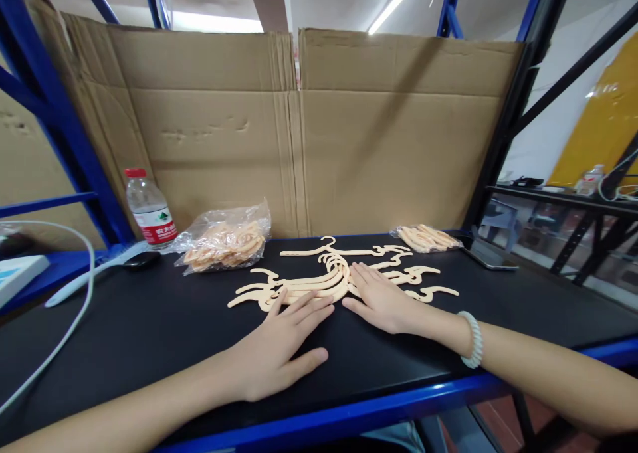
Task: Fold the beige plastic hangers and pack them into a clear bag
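Observation:
Several cream-coloured plastic hangers [314, 282] lie overlapped on the black tabletop, their hooks bunched together near the middle. My left hand [286, 343] rests over the near left part of the pile, fingers stretched out and apart, fingertips on the hanger arms. My right hand [379, 298] lies flat across the right side of the pile, fingers extended over the hangers and hiding part of them. A pale coiled band [472, 340] circles my right wrist. Behind the pile, another hanger [329, 248] lies with its hook toward the cardboard.
A clear bag of cream pieces [224, 240] and a red-capped bottle [152, 210] stand at the back left. At the back right are a flatter bag [427, 238] and a dark flat device [491, 254]. Cardboard [399, 141] walls the far edge; a white cable [90, 287] loops at left.

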### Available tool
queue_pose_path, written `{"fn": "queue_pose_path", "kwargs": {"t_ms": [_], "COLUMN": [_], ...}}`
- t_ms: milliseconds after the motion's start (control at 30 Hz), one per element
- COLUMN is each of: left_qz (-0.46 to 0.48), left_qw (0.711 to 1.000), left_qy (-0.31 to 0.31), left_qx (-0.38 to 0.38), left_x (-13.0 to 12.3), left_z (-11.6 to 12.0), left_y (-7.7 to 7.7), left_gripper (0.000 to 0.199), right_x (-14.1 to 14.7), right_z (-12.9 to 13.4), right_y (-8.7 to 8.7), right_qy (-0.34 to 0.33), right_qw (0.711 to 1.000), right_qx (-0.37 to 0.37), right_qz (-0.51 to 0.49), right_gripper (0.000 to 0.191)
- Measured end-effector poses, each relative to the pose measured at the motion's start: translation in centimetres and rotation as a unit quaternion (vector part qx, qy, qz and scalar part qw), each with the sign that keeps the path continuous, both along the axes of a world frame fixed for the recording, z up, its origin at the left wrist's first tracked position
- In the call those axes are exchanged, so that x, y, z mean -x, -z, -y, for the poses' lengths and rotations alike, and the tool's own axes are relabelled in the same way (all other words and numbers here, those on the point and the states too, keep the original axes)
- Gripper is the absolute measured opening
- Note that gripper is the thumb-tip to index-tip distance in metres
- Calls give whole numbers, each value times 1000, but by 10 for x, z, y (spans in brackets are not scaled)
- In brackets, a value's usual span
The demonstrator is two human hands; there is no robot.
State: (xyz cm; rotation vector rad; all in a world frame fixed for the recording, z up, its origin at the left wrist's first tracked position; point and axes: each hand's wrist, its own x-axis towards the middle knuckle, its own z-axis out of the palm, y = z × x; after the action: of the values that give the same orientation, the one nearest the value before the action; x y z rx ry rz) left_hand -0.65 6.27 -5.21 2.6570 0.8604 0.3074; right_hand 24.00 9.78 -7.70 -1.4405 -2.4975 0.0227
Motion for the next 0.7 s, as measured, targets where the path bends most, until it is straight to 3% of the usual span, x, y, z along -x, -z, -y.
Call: {"fn": "queue_pose_path", "kwargs": {"t_ms": [333,500,633,700], "left_qz": [-19,-24,-59,-72], "left_qw": [1000,1000,997,996], "left_qy": [-2,-2,-12,-18], "left_qx": [2,-17,-38,-42], "left_x": [1,1,0,-1], "left_z": [-16,-15,-14,-13], "left_y": [0,1,1,0], "left_gripper": [55,54,53,54], "right_x": [-4,-5,-23,-41], "right_z": [-22,-24,-46,-67], "right_y": [0,1,-14,-27], "right_qy": [-15,-37,-68,-18], "right_qw": [999,999,992,989], "right_qx": [-20,-30,-71,-100], "right_qz": [36,3,-85,-103], "right_gripper": [70,65,43,36]}}
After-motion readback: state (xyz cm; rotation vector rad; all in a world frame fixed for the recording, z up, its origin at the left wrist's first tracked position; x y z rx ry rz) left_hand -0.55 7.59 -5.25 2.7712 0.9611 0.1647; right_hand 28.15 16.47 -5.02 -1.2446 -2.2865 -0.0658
